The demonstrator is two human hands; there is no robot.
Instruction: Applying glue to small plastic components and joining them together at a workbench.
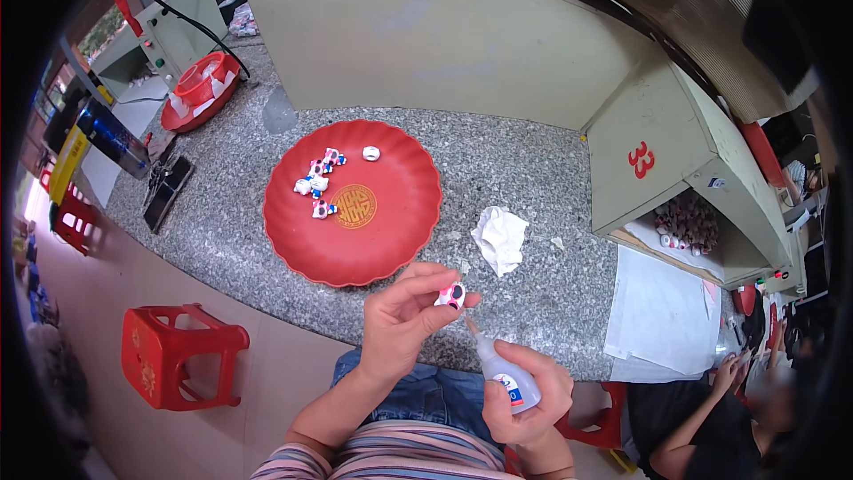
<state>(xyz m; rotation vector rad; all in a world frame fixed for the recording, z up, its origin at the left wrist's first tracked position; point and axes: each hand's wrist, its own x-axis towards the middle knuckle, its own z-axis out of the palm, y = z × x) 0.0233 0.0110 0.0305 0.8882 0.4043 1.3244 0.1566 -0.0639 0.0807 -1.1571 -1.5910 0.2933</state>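
Note:
Between the thumb and fingers of my left hand point(398, 316) is a small white and pink figurine head point(451, 295) with dark patches. My right hand point(536, 396) is wrapped round a glue bottle point(508, 379), a translucent squeeze bottle whose narrow tip points up and left, just below the figurine head and apart from it. Beyond my left hand lies a scalloped red plate point(391, 244) with a gold emblem. Several small figurines point(322, 208) in white, pink and blue sit on its left half, and one small white piece point(370, 154) lies near its far rim.
A crumpled white tissue point(500, 240) lies right of the plate on the speckled stone table. Paper sheets point(657, 311) and a grey cabinet point(653, 138) stand at the right. Phone point(167, 193), can point(113, 138) and red bowls point(203, 89) are at left. Another person point(711, 418) sits at the right.

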